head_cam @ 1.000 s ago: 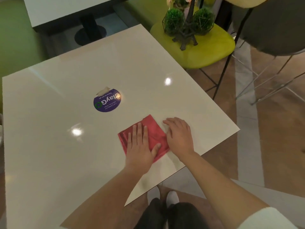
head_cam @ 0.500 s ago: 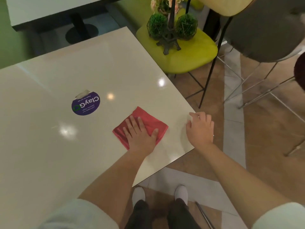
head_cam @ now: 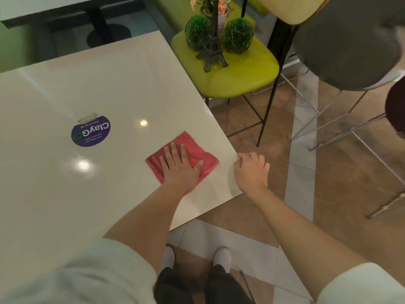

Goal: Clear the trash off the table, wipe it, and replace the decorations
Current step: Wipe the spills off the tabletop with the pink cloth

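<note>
A folded red cloth (head_cam: 200, 153) lies on the glossy cream table (head_cam: 109, 88) near its right corner. My left hand (head_cam: 178, 168) presses flat on the cloth with straight fingers. My right hand (head_cam: 251, 171) hovers at the table's right edge, off the cloth, fingers loosely curled and holding nothing. The decorations stand on a lime-green chair seat (head_cam: 241, 73) beyond the table: a dark Eiffel Tower model (head_cam: 212, 49), two green ball plants (head_cam: 237, 36) in wire frames, and a small flower pot (head_cam: 221, 12) behind.
A round purple ClayGo sticker (head_cam: 91, 133) is stuck on the table's middle. A grey chair (head_cam: 346, 44) and metal chair legs (head_cam: 328, 119) stand to the right on the brown floor. Another table (head_cam: 54, 7) stands at the far left.
My right hand left the cloth and moved right to the table's edge, its fingers curling. My left hand stays pressed on the cloth. The view shifted left and closer.
</note>
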`<state>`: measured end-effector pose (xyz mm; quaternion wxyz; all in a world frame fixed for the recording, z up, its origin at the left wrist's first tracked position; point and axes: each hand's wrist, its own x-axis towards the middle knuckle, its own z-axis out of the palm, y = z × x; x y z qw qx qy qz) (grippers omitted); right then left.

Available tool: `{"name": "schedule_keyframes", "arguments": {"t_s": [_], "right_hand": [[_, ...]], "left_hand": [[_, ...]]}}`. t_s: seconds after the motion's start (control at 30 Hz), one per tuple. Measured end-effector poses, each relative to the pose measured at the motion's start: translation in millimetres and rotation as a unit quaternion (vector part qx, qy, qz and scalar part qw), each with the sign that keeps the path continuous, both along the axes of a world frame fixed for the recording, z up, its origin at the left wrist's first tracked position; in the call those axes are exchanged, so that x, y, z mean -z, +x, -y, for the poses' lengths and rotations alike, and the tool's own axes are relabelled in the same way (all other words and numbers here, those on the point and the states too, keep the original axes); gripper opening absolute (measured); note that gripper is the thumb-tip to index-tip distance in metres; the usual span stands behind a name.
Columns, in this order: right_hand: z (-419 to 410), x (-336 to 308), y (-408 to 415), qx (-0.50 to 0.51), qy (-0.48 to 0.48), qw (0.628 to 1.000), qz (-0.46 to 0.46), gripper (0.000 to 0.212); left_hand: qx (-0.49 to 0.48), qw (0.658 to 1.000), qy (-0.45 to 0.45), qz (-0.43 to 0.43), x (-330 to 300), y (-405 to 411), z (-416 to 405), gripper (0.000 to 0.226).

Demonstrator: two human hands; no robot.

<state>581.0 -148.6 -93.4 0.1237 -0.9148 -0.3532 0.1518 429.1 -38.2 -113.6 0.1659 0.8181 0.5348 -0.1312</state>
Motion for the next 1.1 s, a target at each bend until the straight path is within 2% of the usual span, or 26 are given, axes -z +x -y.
{"name": "schedule_keyframes", "arguments": {"t_s": [0.27,0.43,0.57,0.63,0.73,0.83,0.93,1.0,1.1], "right_hand": [[-3.6,0.6,-1.0,0.008,0.026,0.999,-0.021,0.039],[-4.9,1.2,0.4,0.010,0.021,1.000,-0.018,0.041],[-13.8,-2.1,-12.9,-0.004,0.062,0.998,0.003,0.040],[-17.4,-1.3,-22.0,-0.040,0.106,0.993,0.020,0.037],[-33.4,1.6,-43.3,-0.177,0.136,0.975,-0.002,0.032],[-49.7,7.2,-62.8,-0.280,0.126,0.951,-0.016,0.037],[-52.1,19.0,-79.1,-0.349,0.046,0.936,0.017,0.053],[-50.5,26.3,-94.8,-0.348,0.002,0.937,0.034,0.055],[-44.1,29.1,-120.8,-0.342,-0.013,0.938,0.052,0.059]], "left_hand": [[0.049,0.993,0.087,0.066,16.5,-31.8,73.4,0.082],[0.058,0.996,0.054,0.046,10.5,-19.3,48.0,0.089],[0.050,0.996,0.006,0.076,-4.9,-9.3,20.3,0.080],[0.032,0.989,0.010,0.144,-14.2,-16.9,14.1,0.070],[-0.049,0.962,0.014,0.269,-24.0,-41.6,10.1,0.040],[-0.096,0.952,0.067,0.281,-26.8,-69.5,18.5,0.031],[-0.130,0.945,0.094,0.284,-26.7,-98.2,28.6,0.027],[-0.162,0.943,0.107,0.271,-27.3,-120.6,33.9,0.024],[-0.209,0.937,0.116,0.254,-28.6,-144.7,41.4,0.019]]}}
